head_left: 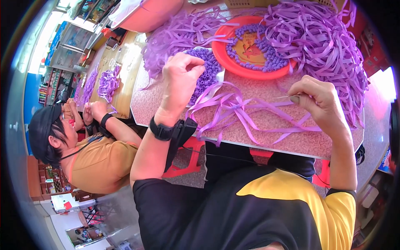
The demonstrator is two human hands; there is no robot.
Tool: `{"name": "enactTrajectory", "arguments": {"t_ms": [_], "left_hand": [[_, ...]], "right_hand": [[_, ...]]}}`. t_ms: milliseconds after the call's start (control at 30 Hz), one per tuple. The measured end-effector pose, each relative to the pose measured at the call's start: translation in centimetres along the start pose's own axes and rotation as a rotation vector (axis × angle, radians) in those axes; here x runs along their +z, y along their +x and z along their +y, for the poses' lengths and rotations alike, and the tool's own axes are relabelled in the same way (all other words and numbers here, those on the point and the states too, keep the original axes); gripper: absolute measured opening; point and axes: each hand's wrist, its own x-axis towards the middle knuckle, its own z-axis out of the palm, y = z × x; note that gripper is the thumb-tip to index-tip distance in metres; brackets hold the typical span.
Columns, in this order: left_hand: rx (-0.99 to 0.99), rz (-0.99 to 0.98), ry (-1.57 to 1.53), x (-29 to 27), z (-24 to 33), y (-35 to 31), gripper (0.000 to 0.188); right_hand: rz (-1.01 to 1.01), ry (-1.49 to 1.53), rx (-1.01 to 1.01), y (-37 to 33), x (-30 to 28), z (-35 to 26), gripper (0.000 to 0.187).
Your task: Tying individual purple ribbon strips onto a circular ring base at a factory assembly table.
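A: Now, item one?
B: Purple ribbon strips [241,110], lying spread over the speckled table [266,133] between both hands.
A: Hands?
B: Right hand [318,102] is pinching a thin needle [285,97], fingers closed narrow on it, just above the strips. Left hand [180,79] is curling its fingertips together over a white tray of purple beads [206,71]; whether it is holding a bead, cannot tell.
A: Beyond?
B: Red plate [250,68] is carrying more purple beads, touching a large ribbon heap [321,46]. Farther left, another person in an ochre shirt [100,162] is sitting at a wooden table [125,83], working with purple ribbon.
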Motion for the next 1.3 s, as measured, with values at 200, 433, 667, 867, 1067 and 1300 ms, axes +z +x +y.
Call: {"name": "enactTrajectory", "arguments": {"t_ms": [200,433,667,867,1067,1300], "left_hand": [[0.029,-0.16,-0.004,2.0,-0.7,2.1,0.013],[0.038,-0.219,0.07,3.1,-1.3,2.1,0.014],[0.024,-0.213,0.09,3.3,-2.2,1.6,0.015],[0.025,-0.208,0.109,3.4,-1.7,1.5,0.014],[0.031,-0.163,0.184,3.6,-0.5,1.0,0.02],[-0.004,-0.169,0.15,3.8,0.0,0.7,0.018]], "right_hand": [[0.01,0.005,0.018,0.0,0.2,0.4,0.017],[0.021,-0.028,-0.002,-0.1,0.1,0.3,0.019],[0.028,-0.072,-0.042,-0.1,0.1,0.3,0.019],[0.029,-0.094,-0.057,-0.1,0.0,0.2,0.018],[0.037,-0.114,-0.063,-0.2,0.1,0.1,0.017],[0.044,-0.144,-0.074,-0.4,0.1,0.2,0.018]]}}
